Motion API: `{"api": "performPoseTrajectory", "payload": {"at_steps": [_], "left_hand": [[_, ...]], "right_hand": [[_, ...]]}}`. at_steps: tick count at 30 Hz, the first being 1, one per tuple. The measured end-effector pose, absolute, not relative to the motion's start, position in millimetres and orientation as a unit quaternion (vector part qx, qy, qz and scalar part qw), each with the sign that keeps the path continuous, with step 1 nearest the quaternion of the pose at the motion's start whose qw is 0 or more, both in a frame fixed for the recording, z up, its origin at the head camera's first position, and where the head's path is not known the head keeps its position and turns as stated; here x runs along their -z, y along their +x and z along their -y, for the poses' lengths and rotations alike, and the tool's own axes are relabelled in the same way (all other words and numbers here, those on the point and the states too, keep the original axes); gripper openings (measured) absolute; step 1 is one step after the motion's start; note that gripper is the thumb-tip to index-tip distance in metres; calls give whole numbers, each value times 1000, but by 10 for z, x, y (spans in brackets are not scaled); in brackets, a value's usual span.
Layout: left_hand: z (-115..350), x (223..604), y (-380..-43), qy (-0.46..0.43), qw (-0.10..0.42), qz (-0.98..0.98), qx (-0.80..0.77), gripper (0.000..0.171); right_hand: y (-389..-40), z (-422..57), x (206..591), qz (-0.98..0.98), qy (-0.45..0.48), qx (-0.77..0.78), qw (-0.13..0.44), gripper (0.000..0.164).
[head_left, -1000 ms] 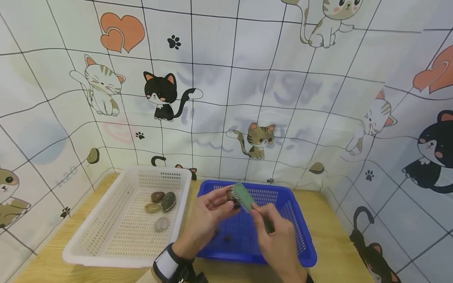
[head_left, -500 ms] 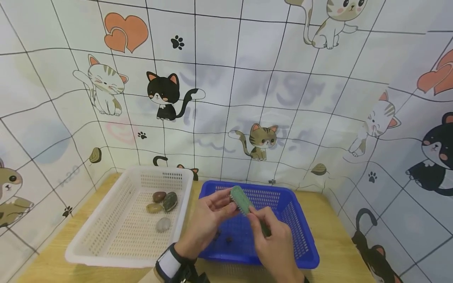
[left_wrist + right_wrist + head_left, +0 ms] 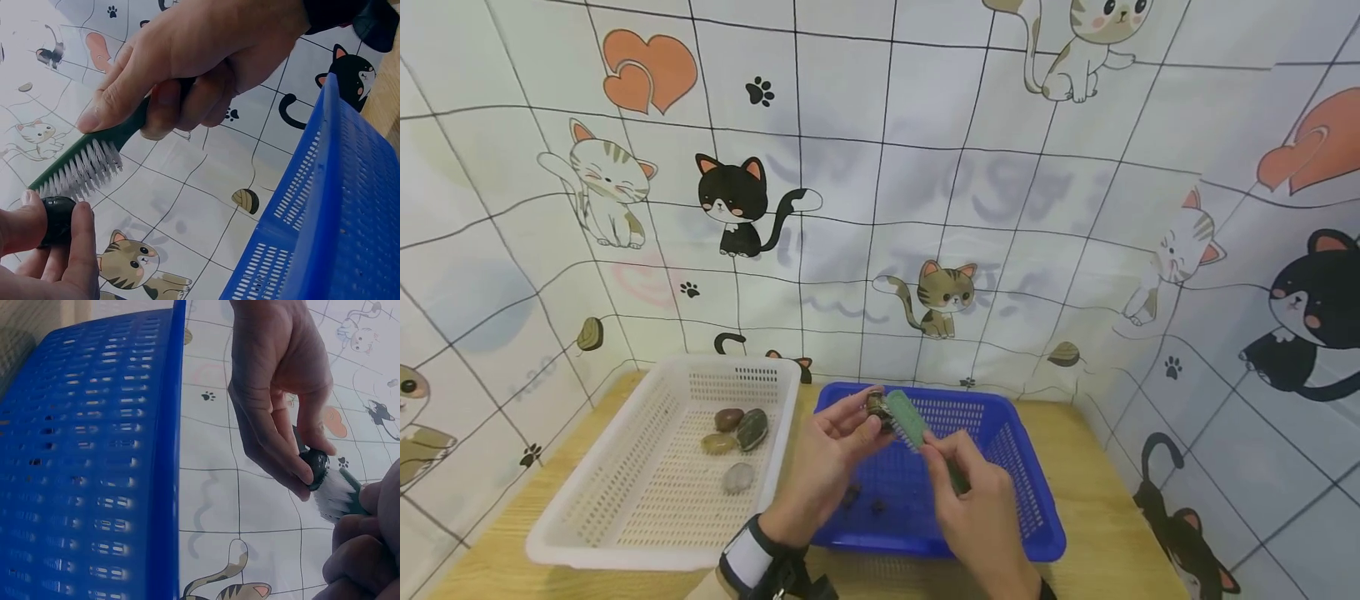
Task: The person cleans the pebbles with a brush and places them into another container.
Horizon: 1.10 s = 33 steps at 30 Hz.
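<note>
My left hand (image 3: 827,450) pinches a small dark, glossy stone (image 3: 59,219) between thumb and fingers, above the blue basket (image 3: 940,546). In my right hand (image 3: 983,508) is a green brush (image 3: 907,417), gripped by its handle, head pointing up and left. Its white bristles (image 3: 94,165) face the stone, their tips right at its side. The right wrist view has the stone (image 3: 317,466) between the left fingertips, beside the bristles. A few small dark pieces (image 3: 878,506) lie in the blue basket, partly behind the left hand.
Left of the blue basket stands a white perforated basket (image 3: 568,542) with several stones, among them a dark striped one (image 3: 752,429) and a pale one (image 3: 738,477). Both baskets rest on a wooden table (image 3: 1120,517). A cat-print sheet (image 3: 835,167) hangs behind.
The brush head covered most of the stone half a second ago; now it sits further right and the stone shows beside it. Both hands keep their grips. The head view shifts slightly.
</note>
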<state>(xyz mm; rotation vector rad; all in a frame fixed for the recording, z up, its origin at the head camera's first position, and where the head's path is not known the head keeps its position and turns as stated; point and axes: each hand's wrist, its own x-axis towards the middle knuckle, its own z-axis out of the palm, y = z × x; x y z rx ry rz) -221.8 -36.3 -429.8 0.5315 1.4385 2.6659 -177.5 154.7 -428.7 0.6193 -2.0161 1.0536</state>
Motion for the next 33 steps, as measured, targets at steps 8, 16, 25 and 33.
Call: {"api": "performPoseTrajectory", "payload": {"at_steps": [8, 16, 25, 33], "left_hand": [[280, 4350, -2179, 175, 72, -493, -849, 47], [282, 4303, -2117, 193, 73, -473, -856, 48], [369, 4283, -2172, 161, 42, -463, -871, 46], [308, 4338, -2148, 200, 91, -488, -845, 51]], "right_hand": [[-1769, -1538, 4326, 782, 258, -408, 395, 14], [-1829, -1626, 4347, 787, 238, -407, 398, 11], [-1647, -1396, 4183, 775, 267, -419, 390, 14], [-1698, -1460, 4188, 777, 250, -401, 417, 16]]}}
